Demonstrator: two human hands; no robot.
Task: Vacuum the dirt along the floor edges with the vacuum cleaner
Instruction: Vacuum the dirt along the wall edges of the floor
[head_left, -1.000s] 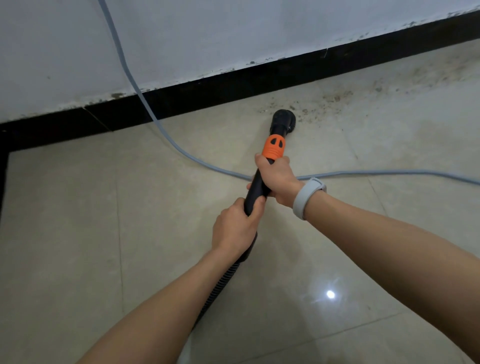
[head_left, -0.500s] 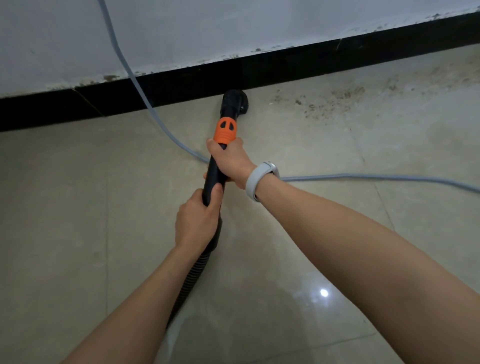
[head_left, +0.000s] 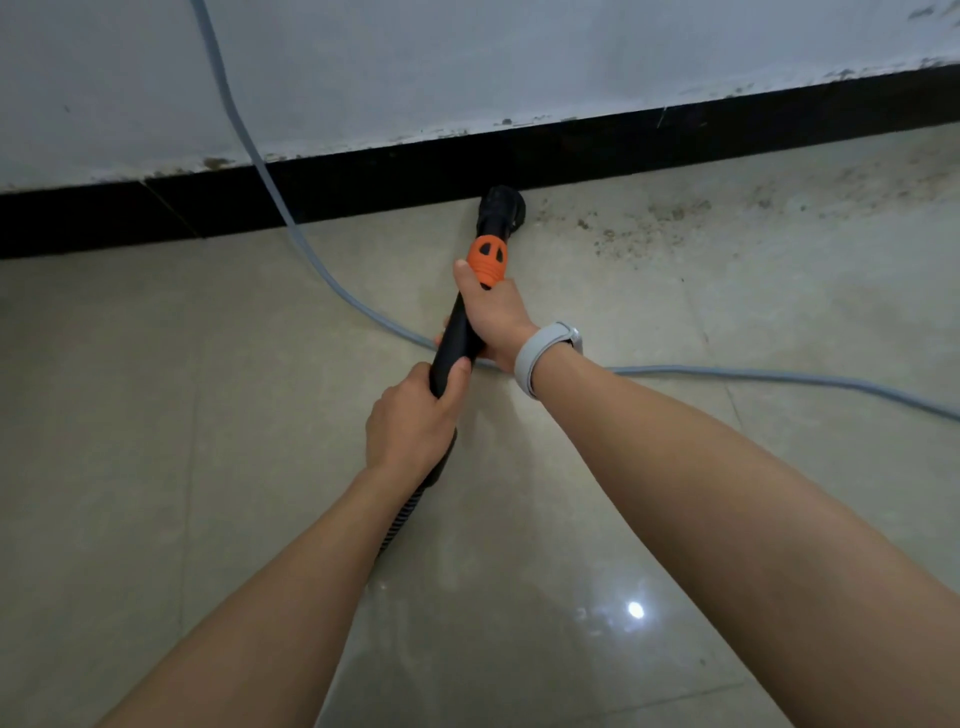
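Against the far skirting board (head_left: 363, 182), the nozzle (head_left: 503, 207) meets dirt (head_left: 639, 234) lying rightward. My right hand (head_left: 491, 317) grips the stiff wand (head_left: 460, 332) below its orange collar (head_left: 487, 260); my left hand (head_left: 410, 421) clasps nearer the pliant hose (head_left: 400, 525). It probably handles lightly.

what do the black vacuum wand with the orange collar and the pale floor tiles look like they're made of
The black vacuum wand with the orange collar looks like moulded plastic: smooth, matte, with ribbed grooves on the orange part. The pale floor tiles look like glazed ceramic or polished stone: they mirror a lamp glint, and thin grout lines show.
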